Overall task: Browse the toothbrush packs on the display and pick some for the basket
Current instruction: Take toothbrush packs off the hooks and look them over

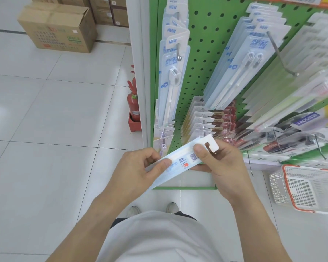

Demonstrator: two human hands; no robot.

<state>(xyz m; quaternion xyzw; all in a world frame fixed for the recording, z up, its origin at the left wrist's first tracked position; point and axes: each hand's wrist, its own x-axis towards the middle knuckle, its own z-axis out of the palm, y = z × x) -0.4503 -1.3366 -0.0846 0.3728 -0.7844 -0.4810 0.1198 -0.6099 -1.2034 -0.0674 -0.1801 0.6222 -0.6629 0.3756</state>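
Our fingers (pixel 204 151) pinch a toothbrush pack (pixel 180 163) from both ends — the left hand (pixel 138 167) grasps its lower part, the right hand (pixel 222 163) its hanger end, thumb just beside the barcode. We hold the pack back side up, slanted, before the green pegboard display (pixel 206 53). The basket (pixel 311 188) sits on the floor (pixel 45 120) at the display's right foot — a cardboard box (pixel 59 27) stands far left.

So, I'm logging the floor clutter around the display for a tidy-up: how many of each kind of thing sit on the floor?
Baskets: 1
Fire extinguishers: 1
Cardboard boxes: at least 3, more partly cut off behind
Total: at least 5
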